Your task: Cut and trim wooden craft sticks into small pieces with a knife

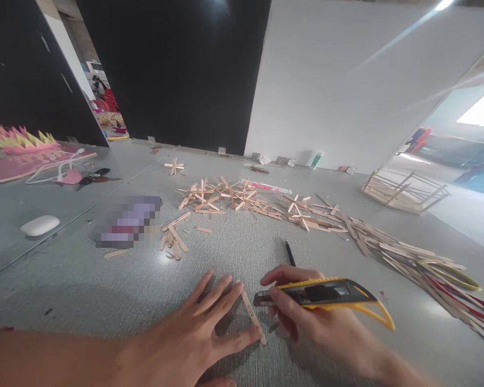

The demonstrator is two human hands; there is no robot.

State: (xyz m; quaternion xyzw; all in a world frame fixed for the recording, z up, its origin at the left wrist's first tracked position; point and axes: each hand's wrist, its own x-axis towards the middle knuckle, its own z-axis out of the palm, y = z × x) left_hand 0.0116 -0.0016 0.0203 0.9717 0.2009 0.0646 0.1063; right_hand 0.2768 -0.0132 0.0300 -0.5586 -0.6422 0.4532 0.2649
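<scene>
My left hand (197, 328) lies with fingers spread on the grey table. Its index fingertip and thumb press on a wooden craft stick (250, 310), holding it against the tabletop. A narrow slot or rectangular mark shows along the middle of the stick. In my right hand (306, 317) is a yellow and black utility knife (326, 293), gripped near its front end. The tip of the knife points left, just right of the stick and apart from it. Beyond my right hand lies a black pen (290, 252), partly hidden by the fingers.
Piled craft sticks (226, 196) spread across the table ahead, with a bundle of long strips (403, 255) at right. A wooden stick frame (405, 191) stands far right. Left are a blurred purple object (131, 223), a white case (40, 226) and cables (60, 169). Upright panels (326, 80) close the back.
</scene>
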